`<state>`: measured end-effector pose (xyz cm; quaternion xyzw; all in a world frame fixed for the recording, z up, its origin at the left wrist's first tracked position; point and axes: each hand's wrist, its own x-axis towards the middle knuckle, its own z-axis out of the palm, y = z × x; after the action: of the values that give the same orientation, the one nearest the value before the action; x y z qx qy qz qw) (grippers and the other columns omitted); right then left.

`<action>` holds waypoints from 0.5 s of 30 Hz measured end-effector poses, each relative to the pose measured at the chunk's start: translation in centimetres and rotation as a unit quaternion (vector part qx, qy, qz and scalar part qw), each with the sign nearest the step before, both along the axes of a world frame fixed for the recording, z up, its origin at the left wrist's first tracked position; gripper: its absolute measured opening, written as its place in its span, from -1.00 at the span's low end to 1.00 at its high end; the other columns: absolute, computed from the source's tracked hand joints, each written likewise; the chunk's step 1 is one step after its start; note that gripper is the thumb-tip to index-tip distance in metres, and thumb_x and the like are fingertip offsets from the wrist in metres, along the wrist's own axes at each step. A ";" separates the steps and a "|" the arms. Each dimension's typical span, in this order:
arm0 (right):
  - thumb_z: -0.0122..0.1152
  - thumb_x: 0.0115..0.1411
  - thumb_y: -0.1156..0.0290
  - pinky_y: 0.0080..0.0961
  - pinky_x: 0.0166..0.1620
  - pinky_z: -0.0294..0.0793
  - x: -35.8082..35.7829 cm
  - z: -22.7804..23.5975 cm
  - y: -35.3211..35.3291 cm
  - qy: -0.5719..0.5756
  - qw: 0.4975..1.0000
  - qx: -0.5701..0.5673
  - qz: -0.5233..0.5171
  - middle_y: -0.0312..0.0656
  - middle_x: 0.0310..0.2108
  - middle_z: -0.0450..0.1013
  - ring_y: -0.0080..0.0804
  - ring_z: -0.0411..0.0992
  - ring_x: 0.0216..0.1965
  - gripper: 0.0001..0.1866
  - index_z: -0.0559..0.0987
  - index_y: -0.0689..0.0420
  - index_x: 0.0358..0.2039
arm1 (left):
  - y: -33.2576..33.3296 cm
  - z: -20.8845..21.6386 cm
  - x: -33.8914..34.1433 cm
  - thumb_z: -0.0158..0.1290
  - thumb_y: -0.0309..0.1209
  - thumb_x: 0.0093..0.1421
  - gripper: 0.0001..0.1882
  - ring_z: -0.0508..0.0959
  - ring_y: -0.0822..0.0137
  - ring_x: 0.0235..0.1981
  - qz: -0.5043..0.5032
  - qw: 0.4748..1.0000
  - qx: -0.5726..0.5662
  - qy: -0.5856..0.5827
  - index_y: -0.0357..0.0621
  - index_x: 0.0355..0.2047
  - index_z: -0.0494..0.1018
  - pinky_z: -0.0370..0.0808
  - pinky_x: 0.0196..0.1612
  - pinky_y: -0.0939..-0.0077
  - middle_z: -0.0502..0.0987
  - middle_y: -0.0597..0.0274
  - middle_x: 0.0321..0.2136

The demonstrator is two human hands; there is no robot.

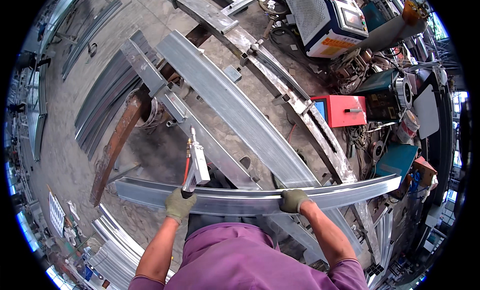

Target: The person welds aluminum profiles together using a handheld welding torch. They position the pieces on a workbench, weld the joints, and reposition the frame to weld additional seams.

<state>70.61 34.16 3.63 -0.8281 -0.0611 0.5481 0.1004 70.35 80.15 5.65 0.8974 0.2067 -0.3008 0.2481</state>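
Observation:
A long galvanized steel channel [240,204] lies crosswise in front of my body. My left hand [180,204], in a green-grey work glove, is closed on its near side, left of the middle. My right hand [294,201], gloved alike, grips it farther right, with the fingers over its upper edge. Just beyond my left hand is a handheld welding gun [198,162] with a silver body, its nozzle facing away and a red hose beside it. Its dark lower end meets my left glove; I cannot tell whether any fingers touch it.
Another wide steel channel [235,110] runs diagonally away across support beams. A rusty steel beam [120,145] stands left, near stacked profiles [107,97]. To the right are a long steel rail [300,110], a red machine box [345,110] and a white-and-blue machine cabinet [320,25], with cables around.

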 end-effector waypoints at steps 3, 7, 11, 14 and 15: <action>0.25 0.25 0.10 0.00 0.34 0.41 -0.4 1.6 0.6 -0.058 0.998 -0.007 -0.009 0.22 0.21 0.53 0.15 0.48 0.27 -0.35 0.54 0.21 0.27 | -0.7 0.7 0.9 0.41 -0.02 0.08 -0.49 0.73 -0.10 -0.14 -0.020 1.000 -0.013 -0.011 -0.12 -0.10 0.67 0.62 -0.04 0.08 0.75 -0.01 -0.23; 0.45 0.15 0.02 0.16 0.57 -0.03 -5.5 5.0 1.1 -0.180 0.979 -0.028 0.094 0.22 0.52 0.15 0.14 0.08 0.56 0.03 0.22 0.21 0.51 | -0.2 1.1 0.0 0.39 0.05 0.07 -0.43 0.73 -0.10 -0.10 -0.036 0.998 -0.037 -0.034 -0.05 -0.03 0.65 0.63 -0.03 0.01 0.74 -0.03 -0.19; 0.16 0.31 0.28 0.25 0.61 -0.30 -10.6 1.3 2.4 -0.267 0.956 -0.090 0.079 0.37 0.54 0.05 0.30 -0.11 0.61 -0.17 0.17 0.35 0.51 | 1.1 1.1 -0.5 0.34 0.03 0.09 -0.37 0.71 -0.14 -0.03 -0.043 0.997 -0.064 -0.023 -0.04 0.09 0.61 0.62 0.04 -0.01 0.72 -0.07 -0.09; 0.00 0.41 0.36 0.29 0.59 -0.12 -14.3 -6.9 0.5 -0.448 0.873 -0.132 0.141 0.34 0.45 0.20 0.34 0.06 0.54 -0.32 0.21 0.39 0.47 | 1.9 0.0 -1.3 0.31 -0.02 0.14 -0.42 0.68 -0.14 0.00 -0.039 0.994 -0.085 -0.054 -0.03 0.10 0.59 0.60 0.08 0.00 0.69 -0.04 -0.02; -0.02 0.43 0.37 0.30 0.57 -0.05 -13.7 -7.3 0.5 -0.454 0.876 -0.111 0.118 0.31 0.39 0.26 0.33 0.13 0.50 -0.37 0.24 0.40 0.44 | 1.8 -0.3 -1.5 0.31 -0.02 0.14 -0.43 0.68 -0.12 0.00 -0.038 0.995 -0.087 -0.041 -0.04 0.08 0.59 0.60 0.09 0.00 0.68 -0.02 0.00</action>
<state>56.93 34.68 -3.68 -0.9783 -0.1362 0.1229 -0.0958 68.84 81.98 5.35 0.8913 0.1356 -0.2893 0.3218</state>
